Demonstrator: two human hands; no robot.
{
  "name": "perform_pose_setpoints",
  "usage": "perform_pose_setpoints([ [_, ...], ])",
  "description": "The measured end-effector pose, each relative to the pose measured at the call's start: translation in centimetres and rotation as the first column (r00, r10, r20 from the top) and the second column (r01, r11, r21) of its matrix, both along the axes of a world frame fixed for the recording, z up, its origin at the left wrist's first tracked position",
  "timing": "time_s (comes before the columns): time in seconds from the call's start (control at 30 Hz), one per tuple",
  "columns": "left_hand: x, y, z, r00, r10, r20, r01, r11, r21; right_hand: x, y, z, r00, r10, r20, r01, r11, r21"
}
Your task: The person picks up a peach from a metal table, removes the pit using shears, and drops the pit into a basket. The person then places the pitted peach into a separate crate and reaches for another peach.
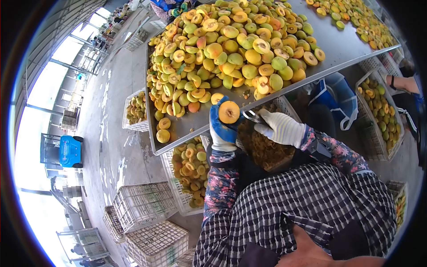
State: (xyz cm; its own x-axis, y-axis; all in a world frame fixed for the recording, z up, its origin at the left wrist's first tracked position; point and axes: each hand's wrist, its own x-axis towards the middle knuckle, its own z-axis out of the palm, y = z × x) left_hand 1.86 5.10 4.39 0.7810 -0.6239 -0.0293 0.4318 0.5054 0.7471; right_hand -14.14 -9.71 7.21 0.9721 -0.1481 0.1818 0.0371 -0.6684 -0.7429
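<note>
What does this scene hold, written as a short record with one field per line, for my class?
Left hand: blue-and-white glove, holding a cut fruit, flesh side showing
Right hand: striped glove, holding a metal tool
Metal table: bears a fruit pile, many pieces halved
Floor at left: stacked crates
Background: blue vehicle

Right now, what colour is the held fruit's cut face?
The cut face is yellow-orange, browner in the centre; head view.

Bright daylight from the left; edges bow, darkly vignetted.
</note>
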Motion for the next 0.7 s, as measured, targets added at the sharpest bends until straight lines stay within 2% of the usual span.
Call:
perform_pose_setpoints([
  [0.03,-0.6,-0.3,-1.0,0.988,0.051,0.143,-0.062,0.996,0.071,0.6,0.4,0.2,1.000,-0.009,0.027,0.009,1.000,-0.020],
  [0.07,-1.5,-0.3,-0.2,0.981,-0.024,-0.190,0.016,0.999,-0.043,1.0,0.6,0.3,0.998,-0.017,0.054,0.019,0.999,-0.043],
  [0.1,-2.3,-0.6,0.2,0.989,-0.010,-0.147,0.005,0.999,-0.033,1.5,0.7,-0.2,0.990,-0.007,0.138,0.018,0.997,-0.081],
  [0.17,-3.5,-1.1,0.6,0.998,0.021,-0.058,-0.022,1.000,-0.015,1.5,1.1,-0.4,0.994,-0.012,0.112,0.031,0.985,-0.169],
  [0.2,-3.7,-1.2,0.4,0.999,0.048,0.000,-0.048,0.998,0.029,1.5,1.3,-0.5,0.995,-0.014,0.100,0.035,0.977,-0.212],
  [0.23,-3.8,-1.3,0.1,0.996,0.071,0.059,-0.075,0.995,0.071,1.8,1.5,-1.2,0.987,-0.009,0.163,0.048,0.970,-0.237],
  [0.3,-4.2,-1.5,-1.1,0.959,0.143,0.245,-0.173,0.979,0.105,1.4,1.8,-0.8,0.996,-0.012,0.084,0.036,0.959,-0.280],
  [0.37,-4.2,-1.5,-1.4,0.911,0.143,0.388,-0.229,0.955,0.187,1.2,1.7,-0.9,1.000,-0.007,0.012,0.010,0.952,-0.306],
  [0.4,-4.3,-1.5,-1.2,0.879,0.135,0.458,-0.261,0.939,0.225,1.1,1.6,-0.9,1.000,0.007,-0.018,-0.012,0.952,-0.305],
  [0.43,-4.8,-1.4,-0.9,0.786,0.109,0.609,-0.360,0.881,0.306,0.9,1.4,-1.0,0.999,0.021,-0.049,-0.035,0.953,-0.302],
  [0.53,-4.2,-1.4,-1.4,0.949,0.136,0.283,-0.202,0.954,0.221,0.6,1.2,-0.1,0.991,0.039,-0.129,-0.077,0.949,-0.304],
  [0.57,-4.0,-1.3,-1.0,0.949,0.103,0.297,-0.198,0.930,0.310,0.4,1.2,0.1,0.987,0.045,-0.157,-0.092,0.948,-0.305],
  [0.67,-2.7,-1.0,-0.9,0.992,-0.023,0.125,-0.030,0.914,0.404,0.2,1.6,-0.9,0.991,0.040,-0.130,-0.064,0.982,-0.180],
  [0.7,-3.2,-1.2,-0.1,1.000,0.012,0.024,-0.020,0.926,0.376,0.2,1.7,-1.0,0.989,0.045,-0.139,-0.061,0.992,-0.114],
])
